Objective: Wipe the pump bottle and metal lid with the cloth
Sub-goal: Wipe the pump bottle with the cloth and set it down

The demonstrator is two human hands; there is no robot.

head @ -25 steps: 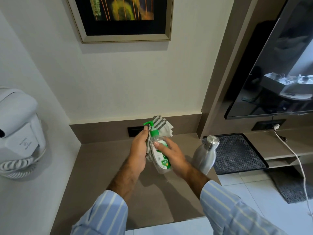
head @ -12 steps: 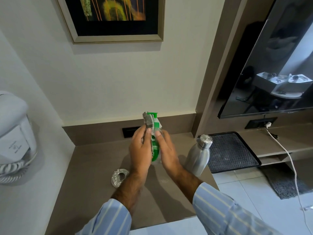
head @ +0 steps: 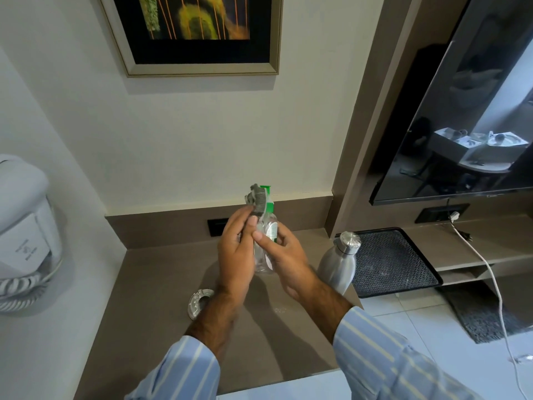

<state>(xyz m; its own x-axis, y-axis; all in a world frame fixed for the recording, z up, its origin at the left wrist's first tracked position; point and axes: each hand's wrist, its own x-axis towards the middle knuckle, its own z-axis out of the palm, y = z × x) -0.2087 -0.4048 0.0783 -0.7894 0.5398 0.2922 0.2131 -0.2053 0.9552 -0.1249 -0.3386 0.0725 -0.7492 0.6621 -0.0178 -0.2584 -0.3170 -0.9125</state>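
A clear pump bottle point(head: 267, 226) with a green pump top and a green-and-white label is held upright above the brown counter point(head: 150, 298). My right hand point(head: 284, 256) grips its right side. My left hand point(head: 238, 245) presses a grey striped cloth point(head: 256, 197) against the bottle's left side and neck; the cloth bunches up beside the pump head. A round metal lid point(head: 199, 301) lies flat on the counter, below and left of my left wrist, partly hidden by my forearm.
A steel flask point(head: 339, 264) stands on the counter just right of my right hand. A black mesh tray point(head: 389, 261) lies beyond it. A white wall hair dryer point(head: 23, 235) hangs at left. A white cable point(head: 487, 272) trails down at right under the TV point(head: 461, 111).
The bottle has turned upright between both hands and the cloth has slid up to the pump head. The view shifted, bringing the metal lid into sight on the counter.
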